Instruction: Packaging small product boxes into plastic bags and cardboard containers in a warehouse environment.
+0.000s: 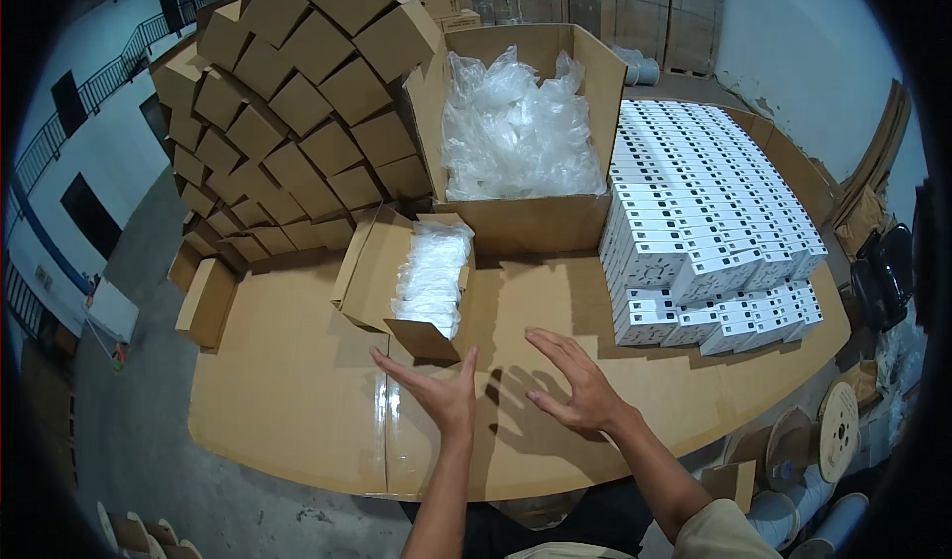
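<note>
My left hand (439, 390) hovers just in front of a small open cardboard box (375, 261), its fingers spread and nothing in them. To its right, my right hand (578, 385) is held over the cardboard-covered table (288, 390), also empty with fingers apart. A row of clear plastic-wrapped packets (434, 271) fills the right part of the small box; what is inside the wrapping cannot be made out. Behind it stands a large open carton (521, 212) heaped with clear plastic bags (516, 127).
Stacked brown cardboard boxes (297, 103) rise at the back left, with one box (208, 301) at the table's left edge. White printed boxes (694, 212) are piled in rows on the right. Cable spools (838, 430) stand on the floor at the lower right.
</note>
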The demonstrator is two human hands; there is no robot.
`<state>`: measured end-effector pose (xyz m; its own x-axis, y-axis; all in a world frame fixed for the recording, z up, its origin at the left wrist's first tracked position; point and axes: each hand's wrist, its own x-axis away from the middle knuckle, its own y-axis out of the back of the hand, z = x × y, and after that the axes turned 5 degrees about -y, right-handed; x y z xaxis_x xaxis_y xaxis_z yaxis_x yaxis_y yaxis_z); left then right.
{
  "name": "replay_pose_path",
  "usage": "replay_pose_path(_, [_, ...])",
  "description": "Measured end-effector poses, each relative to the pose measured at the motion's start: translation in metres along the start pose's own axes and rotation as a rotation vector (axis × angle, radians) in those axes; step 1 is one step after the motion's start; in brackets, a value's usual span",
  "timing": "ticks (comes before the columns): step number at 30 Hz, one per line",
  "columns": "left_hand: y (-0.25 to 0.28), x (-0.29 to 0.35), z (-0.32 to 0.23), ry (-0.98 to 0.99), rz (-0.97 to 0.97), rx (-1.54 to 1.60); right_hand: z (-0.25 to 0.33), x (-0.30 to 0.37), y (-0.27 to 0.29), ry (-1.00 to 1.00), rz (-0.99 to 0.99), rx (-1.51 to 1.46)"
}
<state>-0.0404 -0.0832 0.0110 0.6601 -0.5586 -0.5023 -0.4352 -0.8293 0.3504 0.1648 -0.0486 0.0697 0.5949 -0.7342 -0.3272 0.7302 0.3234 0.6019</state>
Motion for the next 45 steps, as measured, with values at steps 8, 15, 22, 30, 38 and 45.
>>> replay_pose_path(8, [-0.044,-0.033,0.020,0.031,-0.317,0.006,0.008,0.050,0.012,-0.148,-0.079,-0.016])
replay_pose_path(15, [-0.029,-0.035,0.033,0.040,-0.203,0.219,0.012,0.080,0.017,-0.290,-0.093,-0.129])
replay_pose_path(22, [0.030,-0.020,0.053,-0.012,0.162,0.663,-0.006,0.082,0.008,-0.394,-0.142,-0.266])
replay_pose_path(30, [0.064,-0.012,0.048,0.060,0.547,0.663,-0.025,0.063,-0.005,-0.301,-0.283,-0.292])
replay_pose_path(38, [0.058,0.002,0.019,0.065,0.732,0.739,-0.031,0.071,-0.015,-0.237,-0.390,-0.327])
replay_pose_path(45, [0.050,0.006,0.020,-0.022,0.729,0.722,-0.032,0.074,-0.020,-0.190,-0.497,-0.350])
